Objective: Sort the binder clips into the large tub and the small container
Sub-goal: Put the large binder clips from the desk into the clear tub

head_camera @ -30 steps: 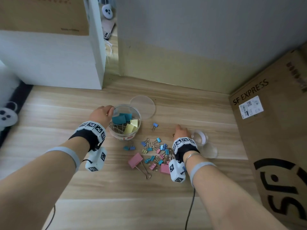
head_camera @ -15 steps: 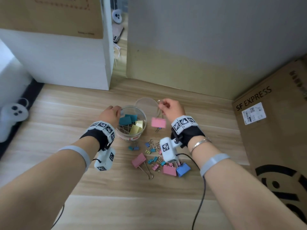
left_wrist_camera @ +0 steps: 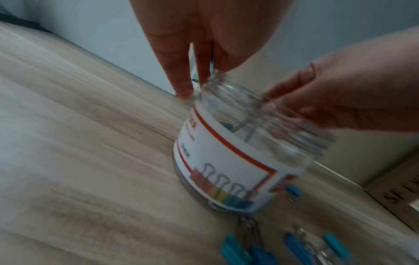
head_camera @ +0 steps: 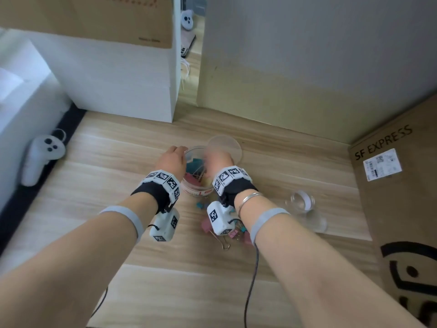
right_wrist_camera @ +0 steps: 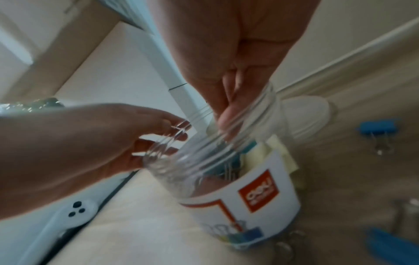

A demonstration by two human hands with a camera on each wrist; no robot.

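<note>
The large clear tub [head_camera: 197, 189] with a white label stands on the wooden floor and holds teal, yellow and pink clips. My left hand [head_camera: 171, 159] grips its rim on the left side, fingers [left_wrist_camera: 181, 86] against the threaded mouth. My right hand [head_camera: 217, 159] reaches down into the tub's mouth, fingertips [right_wrist_camera: 224, 116] pinched together over the wire handles of a pink binder clip [right_wrist_camera: 208, 184] inside. Loose pink and blue clips [head_camera: 234, 233] lie in a pile under my right wrist. The small clear container [head_camera: 300, 202] stands open to the right, apart from both hands.
The tub's round lid [head_camera: 227, 147] lies just behind it, and a small lid [head_camera: 315, 223] lies by the small container. A cardboard box [head_camera: 397, 197] blocks the right side. A white box [head_camera: 106, 86] stands at the back left, a white controller [head_camera: 40, 157] at the left.
My right hand lifted a pink clip from the pile, carried it left, and now dips into the tub's mouth. My left hand has stayed on the tub's rim.
</note>
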